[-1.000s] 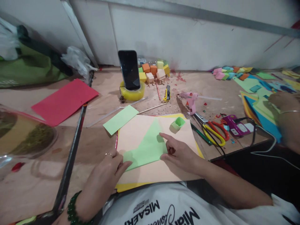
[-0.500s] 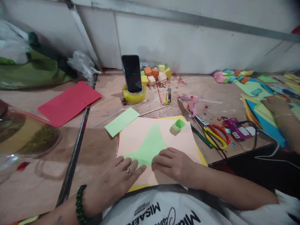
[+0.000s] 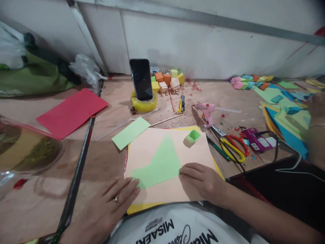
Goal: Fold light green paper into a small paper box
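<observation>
A light green paper piece [image 3: 161,166] with a tall point and a long arm to the left lies on pale peach sheets [image 3: 195,156]. My left hand [image 3: 114,203] rests flat at its lower left corner, fingers stretched out, a ring on one. At the right edge of the green paper, my right hand [image 3: 203,179] has its fingers pressed together, the tips on that edge. A small open green paper box [image 3: 194,136] sits on the sheets' upper right. A green paper strip [image 3: 130,133] lies at their upper left.
Beyond the sheets stand a phone [image 3: 141,79] in a tape roll [image 3: 144,103], paper cubes [image 3: 167,79], a cutter [image 3: 182,104] and a pink glue gun [image 3: 208,112]. Scissors [image 3: 232,149] lie right. Red card [image 3: 73,112] lies left. Another person's hand [image 3: 317,105] is at far right.
The green paper has turned somewhat on the sheets. My left hand has drawn back left and down; my right hand has shifted right to the paper's right edge.
</observation>
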Action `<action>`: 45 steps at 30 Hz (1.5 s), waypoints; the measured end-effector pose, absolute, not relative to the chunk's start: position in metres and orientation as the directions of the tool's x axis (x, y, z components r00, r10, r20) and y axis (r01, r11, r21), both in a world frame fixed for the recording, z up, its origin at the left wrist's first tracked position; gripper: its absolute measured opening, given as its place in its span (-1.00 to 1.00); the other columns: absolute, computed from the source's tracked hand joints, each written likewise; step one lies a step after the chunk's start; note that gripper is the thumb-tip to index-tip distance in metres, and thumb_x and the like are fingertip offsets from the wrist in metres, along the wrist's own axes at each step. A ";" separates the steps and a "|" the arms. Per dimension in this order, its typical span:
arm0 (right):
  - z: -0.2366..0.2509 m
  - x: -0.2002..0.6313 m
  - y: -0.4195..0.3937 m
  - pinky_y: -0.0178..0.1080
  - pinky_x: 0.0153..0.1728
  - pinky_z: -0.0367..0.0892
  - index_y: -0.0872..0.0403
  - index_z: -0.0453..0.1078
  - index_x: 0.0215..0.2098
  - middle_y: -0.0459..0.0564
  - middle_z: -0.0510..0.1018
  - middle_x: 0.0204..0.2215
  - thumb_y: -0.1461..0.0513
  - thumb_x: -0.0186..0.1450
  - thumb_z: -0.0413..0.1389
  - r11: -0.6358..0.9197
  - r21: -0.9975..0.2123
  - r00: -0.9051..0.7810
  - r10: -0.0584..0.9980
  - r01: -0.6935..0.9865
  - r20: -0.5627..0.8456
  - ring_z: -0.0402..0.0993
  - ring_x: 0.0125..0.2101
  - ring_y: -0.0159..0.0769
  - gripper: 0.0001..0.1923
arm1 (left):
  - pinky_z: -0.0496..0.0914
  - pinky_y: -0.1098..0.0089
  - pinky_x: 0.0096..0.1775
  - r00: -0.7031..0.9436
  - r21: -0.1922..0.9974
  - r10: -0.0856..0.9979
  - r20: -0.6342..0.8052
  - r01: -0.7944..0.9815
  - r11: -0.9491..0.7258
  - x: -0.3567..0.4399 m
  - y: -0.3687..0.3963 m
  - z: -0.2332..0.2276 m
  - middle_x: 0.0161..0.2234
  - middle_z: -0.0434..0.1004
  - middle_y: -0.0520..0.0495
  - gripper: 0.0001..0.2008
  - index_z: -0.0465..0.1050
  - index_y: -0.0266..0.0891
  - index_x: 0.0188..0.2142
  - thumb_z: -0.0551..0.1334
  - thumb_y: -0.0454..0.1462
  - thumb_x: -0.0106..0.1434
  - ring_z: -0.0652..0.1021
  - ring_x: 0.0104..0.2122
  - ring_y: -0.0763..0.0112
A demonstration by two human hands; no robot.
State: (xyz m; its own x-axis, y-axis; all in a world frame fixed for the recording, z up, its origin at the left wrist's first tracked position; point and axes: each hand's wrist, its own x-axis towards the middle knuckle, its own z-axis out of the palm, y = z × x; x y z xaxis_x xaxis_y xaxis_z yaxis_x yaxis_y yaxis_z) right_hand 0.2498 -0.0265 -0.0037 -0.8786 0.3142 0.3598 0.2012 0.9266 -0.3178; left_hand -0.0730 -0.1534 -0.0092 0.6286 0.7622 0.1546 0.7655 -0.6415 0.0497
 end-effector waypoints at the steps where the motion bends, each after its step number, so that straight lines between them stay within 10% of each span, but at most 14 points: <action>1: -0.004 0.252 -0.026 -0.19 -0.18 0.48 0.19 0.39 -0.14 0.12 0.56 -0.22 0.44 0.35 -0.15 0.923 -0.321 -0.872 0.326 0.210 0.366 0.42 -0.17 -0.25 -0.70 | 0.22 0.22 0.16 0.627 0.052 0.766 0.142 0.768 -0.639 -0.075 -0.155 -0.009 0.16 0.40 -0.04 -0.41 0.23 -0.14 0.21 -0.03 -0.52 0.21 0.37 0.15 0.28; 9: 0.007 0.235 -0.024 -0.20 -0.40 0.40 0.17 0.43 -0.31 0.09 0.51 -0.40 0.46 0.32 -0.15 0.944 -0.183 -0.915 0.314 0.273 0.254 0.36 -0.37 -0.24 -0.68 | 0.43 0.24 -0.14 0.545 0.222 0.838 0.041 0.813 -0.539 -0.051 -0.133 0.017 -0.19 0.56 -0.13 -0.52 0.51 -0.19 -0.16 0.01 -0.58 0.05 0.50 -0.19 0.22; 14: 0.010 0.217 -0.024 -0.17 -0.40 0.39 0.26 0.39 -0.09 0.11 0.48 -0.35 0.37 0.33 -0.05 0.988 -0.105 -0.977 0.132 0.116 0.168 0.30 -0.38 -0.20 -0.75 | 0.43 0.23 -0.32 0.575 0.045 0.817 -0.033 0.818 -0.574 -0.030 -0.123 0.023 -0.32 0.48 -0.19 -0.42 0.38 -0.30 0.06 0.04 -0.60 0.05 0.48 -0.30 0.15; 24: -0.012 0.256 -0.029 -0.19 -0.37 0.39 0.23 0.41 -0.19 0.12 0.50 -0.28 0.47 0.27 -0.04 0.930 -0.115 -0.906 0.366 0.349 0.211 0.29 -0.33 -0.21 -0.76 | 0.42 0.11 -0.18 0.433 0.169 0.891 -0.134 0.896 -0.410 -0.015 -0.118 0.045 -0.27 0.50 -0.20 -0.79 0.48 -0.25 -0.37 0.07 -0.37 0.27 0.49 -0.21 0.10; 30: -0.017 0.249 -0.034 -0.23 -0.40 0.37 0.16 0.43 -0.20 0.07 0.52 -0.30 0.46 0.26 -0.02 0.891 -0.156 -0.858 0.453 0.427 0.241 0.32 -0.31 -0.23 -0.75 | 0.07 -0.06 0.20 0.502 0.114 0.862 -0.068 0.863 -0.493 0.014 -0.075 0.032 0.33 0.02 -0.29 -0.45 0.12 -0.22 0.26 0.12 -0.17 0.31 0.08 0.30 0.00; 39: -0.011 0.246 -0.033 -0.21 -0.42 0.38 0.16 0.41 -0.31 0.08 0.52 -0.36 0.49 0.18 -0.07 0.884 -0.249 -0.832 0.461 0.397 0.310 0.33 -0.36 -0.22 -0.73 | -0.05 -0.13 0.24 0.504 0.233 0.847 -0.169 0.855 -0.463 0.010 -0.059 0.010 0.36 -0.11 -0.23 -0.40 -0.07 -0.16 0.33 0.01 -0.10 0.36 -0.02 0.33 0.07; 45: 0.007 0.234 -0.030 -0.11 0.04 0.29 0.23 0.36 0.00 0.17 0.50 -0.05 0.48 0.19 -0.07 0.923 -0.240 -0.852 0.373 0.301 0.366 0.31 0.00 -0.17 -0.57 | -0.01 -0.10 0.23 0.546 0.223 0.822 -0.162 0.832 -0.508 0.006 -0.053 0.009 0.35 -0.03 -0.18 -0.49 -0.04 -0.11 0.32 -0.09 -0.19 0.40 0.05 0.32 0.14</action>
State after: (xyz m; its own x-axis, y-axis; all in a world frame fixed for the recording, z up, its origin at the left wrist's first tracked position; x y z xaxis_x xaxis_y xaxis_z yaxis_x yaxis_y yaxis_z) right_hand 0.2345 -0.0302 0.0070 -0.8524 0.3734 0.3660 0.3012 0.9229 -0.2399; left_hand 0.0057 -0.0528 0.0093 0.5457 0.8222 -0.1619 0.8319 -0.5083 0.2228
